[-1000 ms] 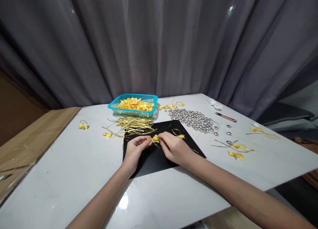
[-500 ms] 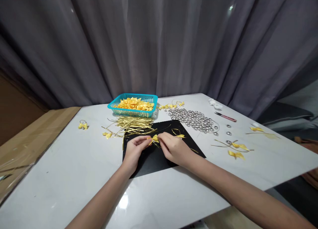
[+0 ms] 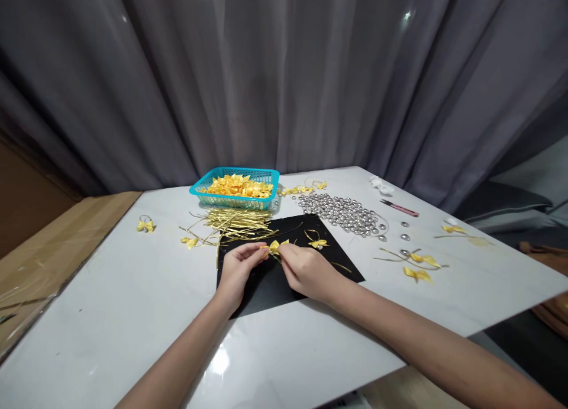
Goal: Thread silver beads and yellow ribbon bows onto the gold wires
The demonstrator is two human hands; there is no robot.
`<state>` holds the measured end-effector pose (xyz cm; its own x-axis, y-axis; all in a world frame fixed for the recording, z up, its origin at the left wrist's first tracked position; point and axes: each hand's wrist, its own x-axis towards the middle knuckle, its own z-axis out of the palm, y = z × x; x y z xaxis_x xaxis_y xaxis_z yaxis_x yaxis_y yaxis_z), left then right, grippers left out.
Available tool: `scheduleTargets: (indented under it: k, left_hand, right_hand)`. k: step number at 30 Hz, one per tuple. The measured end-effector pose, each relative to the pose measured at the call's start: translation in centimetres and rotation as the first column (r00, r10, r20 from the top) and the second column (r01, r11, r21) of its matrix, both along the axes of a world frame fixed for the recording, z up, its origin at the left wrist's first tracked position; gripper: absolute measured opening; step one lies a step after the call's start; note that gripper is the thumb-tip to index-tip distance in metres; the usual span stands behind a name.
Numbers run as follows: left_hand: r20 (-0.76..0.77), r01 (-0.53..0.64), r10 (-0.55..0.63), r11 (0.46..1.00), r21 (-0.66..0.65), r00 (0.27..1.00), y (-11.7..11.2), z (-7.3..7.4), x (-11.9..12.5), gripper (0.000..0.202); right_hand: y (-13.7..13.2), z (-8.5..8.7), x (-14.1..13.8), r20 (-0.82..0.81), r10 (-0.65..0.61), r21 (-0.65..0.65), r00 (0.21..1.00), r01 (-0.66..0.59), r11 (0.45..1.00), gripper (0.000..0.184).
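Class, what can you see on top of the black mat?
On the black mat lie a loose bow and some gold strands. The left hand and right hand, holding a yellow bow over it, cover part; anything beneath cannot be seen.

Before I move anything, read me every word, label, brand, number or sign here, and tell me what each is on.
No text can be read anywhere.
Yellow bow, between left hand and right hand: no lettering visible.
Blue basket, black mat: no lettering visible.
Pink-handled snips: too small to tell.
Cardboard: nothing readable.
Item below the table edge, bottom of view: too blurred to read.
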<state>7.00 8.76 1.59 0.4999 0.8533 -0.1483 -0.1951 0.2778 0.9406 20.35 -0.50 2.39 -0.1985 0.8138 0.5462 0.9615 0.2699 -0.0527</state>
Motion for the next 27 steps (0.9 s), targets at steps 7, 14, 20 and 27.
scheduleTargets:
  k: [7, 14, 20, 27]
  left_hand:
    - [0.002, -0.023, 0.023, 1.0, 0.014, 1.0, -0.2, 0.1, 0.1, 0.03]
    - [-0.004, -0.067, 0.068, 0.99, 0.128, 0.998, -1.0, 0.3, 0.2, 0.025]
    - [-0.014, -0.075, 0.082, 0.958, 0.277, 0.996, -2.3, 0.5, 0.3, 0.019]
    - [0.028, -0.12, 0.118, 0.987, 0.105, 0.993, -2.2, 0.5, 0.3, 0.026]
  right_hand:
    - [0.1, -0.3, -0.1, -0.017, 0.0, 0.028, 1.0, 0.0, 1.0, 0.015]
    - [0.0, -0.4, -0.3, -0.036, 0.006, 0.084, 0.999, -0.003, 0.996, 0.016]
    - [0.2, -0.7, -0.4, -0.103, -0.004, 0.101, 0.995, 0.014, 0.995, 0.018]
    - [0.3, -0.5, -0.4, -0.28, 0.051, 0.107, 0.959, -0.021, 0.994, 0.014]
